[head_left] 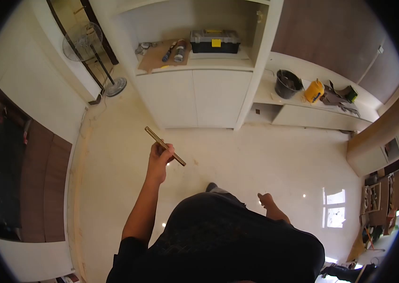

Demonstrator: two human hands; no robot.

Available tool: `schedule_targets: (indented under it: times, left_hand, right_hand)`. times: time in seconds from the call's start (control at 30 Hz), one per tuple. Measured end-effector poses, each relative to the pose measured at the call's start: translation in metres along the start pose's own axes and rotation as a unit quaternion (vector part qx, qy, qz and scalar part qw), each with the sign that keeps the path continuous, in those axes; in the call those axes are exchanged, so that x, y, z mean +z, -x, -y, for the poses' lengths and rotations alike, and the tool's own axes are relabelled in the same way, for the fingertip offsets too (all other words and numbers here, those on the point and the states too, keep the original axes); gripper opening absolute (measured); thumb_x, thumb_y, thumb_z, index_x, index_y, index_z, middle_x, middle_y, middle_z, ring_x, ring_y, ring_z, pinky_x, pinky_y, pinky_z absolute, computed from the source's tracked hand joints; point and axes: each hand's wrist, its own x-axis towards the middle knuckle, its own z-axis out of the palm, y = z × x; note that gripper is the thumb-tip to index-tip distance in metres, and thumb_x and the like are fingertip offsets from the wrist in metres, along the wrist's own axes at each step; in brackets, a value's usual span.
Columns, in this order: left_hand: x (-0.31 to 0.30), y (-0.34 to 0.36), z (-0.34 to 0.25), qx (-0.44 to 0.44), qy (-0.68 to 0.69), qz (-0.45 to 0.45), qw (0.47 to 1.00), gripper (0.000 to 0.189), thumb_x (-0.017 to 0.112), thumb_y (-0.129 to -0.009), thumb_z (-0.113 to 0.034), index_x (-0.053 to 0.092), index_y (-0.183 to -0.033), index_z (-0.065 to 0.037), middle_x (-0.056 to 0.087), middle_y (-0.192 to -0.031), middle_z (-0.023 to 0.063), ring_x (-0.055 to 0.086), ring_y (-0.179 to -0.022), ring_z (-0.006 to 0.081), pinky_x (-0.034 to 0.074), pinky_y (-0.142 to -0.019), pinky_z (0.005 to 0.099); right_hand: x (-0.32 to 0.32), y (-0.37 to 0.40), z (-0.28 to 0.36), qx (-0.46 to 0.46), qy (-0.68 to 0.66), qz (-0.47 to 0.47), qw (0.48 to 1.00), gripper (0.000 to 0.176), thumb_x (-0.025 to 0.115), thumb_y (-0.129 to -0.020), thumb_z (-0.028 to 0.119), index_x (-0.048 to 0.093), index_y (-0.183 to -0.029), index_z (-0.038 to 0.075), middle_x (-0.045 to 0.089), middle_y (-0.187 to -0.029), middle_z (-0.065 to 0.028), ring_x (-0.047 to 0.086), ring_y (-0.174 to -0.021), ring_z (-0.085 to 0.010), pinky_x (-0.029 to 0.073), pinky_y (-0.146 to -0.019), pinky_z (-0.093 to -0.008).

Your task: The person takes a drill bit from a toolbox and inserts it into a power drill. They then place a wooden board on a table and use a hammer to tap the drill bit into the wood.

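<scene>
My left hand (162, 154) is closed around a long, narrow brass-coloured bar (152, 134), held slanting in the air above the floor. Both ends of the bar stick out past my fingers. Lower down on the right, my right hand (266, 200) hangs beside my body with its fingers curled. Whether anything is inside it is hidden. One dark shoe (211, 186) shows below the edge of my black shirt.
Ahead is a white cabinet (195, 99); its shelf holds a black toolbox (215, 42) and caulking tools (179, 51). A standing fan (115, 87) is at left. On a low ledge at right sit a black bucket (287, 85) and a yellow container (314, 91). Glossy floor (284, 155) lies between.
</scene>
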Motion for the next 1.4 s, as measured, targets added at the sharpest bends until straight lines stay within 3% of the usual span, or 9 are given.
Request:
schedule_targets:
  times: [0.17,0.33,0.53,0.67,0.83,0.93,1.07,1.2,1.4]
  left_hand:
    - [0.012,-0.153,-0.064,0.074,-0.07,-0.03,0.994,0.055,0.074,-0.082,-0.012,0.042,-0.125,-0.001,0.058,-0.109,0.0057,0.056,-0.096,0.0139,0.049,-0.086,0.0307]
    - [0.021,-0.341,-0.112,0.202,-0.073,-0.01,0.977,0.058,0.077,-0.078,-0.003,0.04,-0.123,0.003,0.056,-0.116,0.009,0.056,-0.105,0.0164,0.046,-0.094,0.0296]
    - [0.028,-0.595,-0.151,0.279,-0.177,-0.023,0.943,0.07,0.083,-0.076,-0.022,0.038,-0.121,0.008,0.058,-0.111,0.0149,0.059,-0.105,0.0205,0.049,-0.089,0.0332]
    - [0.041,-0.74,-0.15,0.326,-0.301,-0.13,0.887,0.089,0.09,-0.064,-0.035,0.038,-0.121,0.01,0.062,-0.109,0.0195,0.063,-0.099,0.0304,0.05,-0.091,0.0368]
    - [0.074,-0.816,-0.16,0.23,-0.382,-0.198,0.873,0.078,0.09,-0.061,-0.03,0.049,-0.116,0.008,0.06,-0.114,0.0251,0.058,-0.11,0.042,0.048,-0.094,0.0456]
    - [0.07,-0.86,-0.147,0.338,-0.439,-0.092,0.828,0.096,0.087,-0.064,-0.043,0.037,-0.126,0.011,0.057,-0.12,0.029,0.057,-0.114,0.0414,0.046,-0.098,0.0455]
    - [0.073,-0.882,-0.141,0.299,-0.479,-0.1,0.82,0.097,0.086,-0.066,-0.043,0.036,-0.129,0.011,0.053,-0.124,0.03,0.053,-0.118,0.0422,0.044,-0.101,0.0458]
    - [0.076,-0.891,-0.138,0.243,-0.507,-0.11,0.819,0.098,0.085,-0.068,-0.043,0.035,-0.131,0.012,0.049,-0.129,0.031,0.049,-0.122,0.043,0.041,-0.104,0.0461]
    - [0.077,-0.879,-0.142,0.198,-0.524,-0.12,0.82,0.099,0.083,-0.071,-0.044,0.033,-0.135,0.013,0.043,-0.135,0.0325,0.043,-0.129,0.0442,0.037,-0.108,0.0465]
  right_hand:
    - [-0.068,-0.049,0.178,-0.049,-0.172,0.035,0.983,0.049,0.061,-0.09,0.047,0.065,-0.104,0.001,0.067,-0.09,-0.0079,0.064,-0.076,-0.0207,0.051,-0.061,-0.0363]
    - [-0.093,-0.055,0.299,-0.113,-0.258,-0.014,0.959,0.042,0.06,-0.093,0.039,0.064,-0.116,0.004,0.067,-0.099,-0.0052,0.065,-0.083,-0.0183,0.051,-0.07,-0.0348]
    - [-0.035,-0.071,0.315,0.006,-0.305,-0.044,0.951,0.042,0.061,-0.091,0.038,0.064,-0.116,0.004,0.068,-0.098,-0.0064,0.065,-0.081,-0.0186,0.051,-0.065,-0.035]
    - [0.016,-0.033,0.309,0.202,-0.346,-0.086,0.912,0.034,0.06,-0.088,0.033,0.066,-0.096,0.001,0.064,-0.081,-0.0069,0.061,-0.067,-0.0178,0.048,-0.054,-0.0325]
    - [0.032,0.022,0.347,0.254,-0.371,-0.117,0.886,0.037,0.061,-0.087,0.033,0.066,-0.102,-0.001,0.065,-0.086,-0.0088,0.062,-0.069,-0.0197,0.049,-0.057,-0.0364]
    - [0.041,0.04,0.368,0.269,-0.402,-0.166,0.859,0.04,0.061,-0.089,0.031,0.064,-0.114,-0.001,0.066,-0.095,-0.0095,0.063,-0.074,-0.0193,0.049,-0.059,-0.0349]
    - [0.056,0.063,0.386,0.284,-0.408,-0.193,0.846,0.041,0.06,-0.091,0.03,0.063,-0.118,-0.001,0.066,-0.098,-0.0098,0.063,-0.075,-0.0188,0.049,-0.06,-0.0342]
    - [0.092,0.087,0.385,0.321,-0.446,-0.178,0.816,0.042,0.06,-0.091,0.032,0.062,-0.118,0.0,0.066,-0.1,-0.0095,0.064,-0.078,-0.0215,0.05,-0.062,-0.037]
    - [0.099,0.142,0.421,0.36,-0.382,-0.098,0.846,0.041,0.061,-0.09,0.031,0.062,-0.117,0.0,0.065,-0.099,-0.0108,0.064,-0.079,-0.0234,0.05,-0.064,-0.0388]
